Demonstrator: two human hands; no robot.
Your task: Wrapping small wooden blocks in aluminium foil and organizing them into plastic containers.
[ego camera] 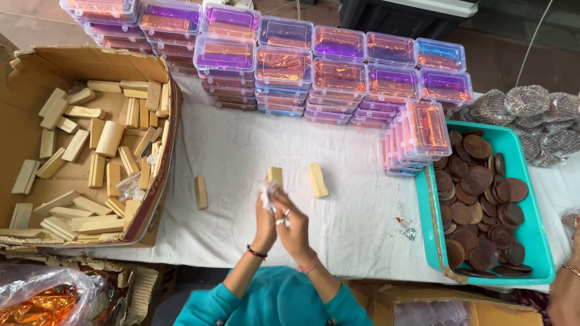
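On the white cloth [241, 157], the left hand [264, 224] and right hand [294, 226] rise together toward twelve o'clock, clamped around a pale bar [275, 176].

Pale wood, shiny foil and one loud teal tray

The blocks [99, 142] are a pale cream-tan, sitting in a plain brown cardboard box [24, 72], and the tablecloth [241, 151] is white with a faint embossed pattern. The clear plastic cases [284, 63] flash purple and coppery orange, some with blue bases. The tray [519, 181] is bright teal, filled with dark brown discs [477, 181]. Teal sleeves [208, 302] too, a black-and-red bracelet [256, 252] on one wrist, a pink one [309, 264] on the other, and crinkly orange foil [36, 308] low in the corner.
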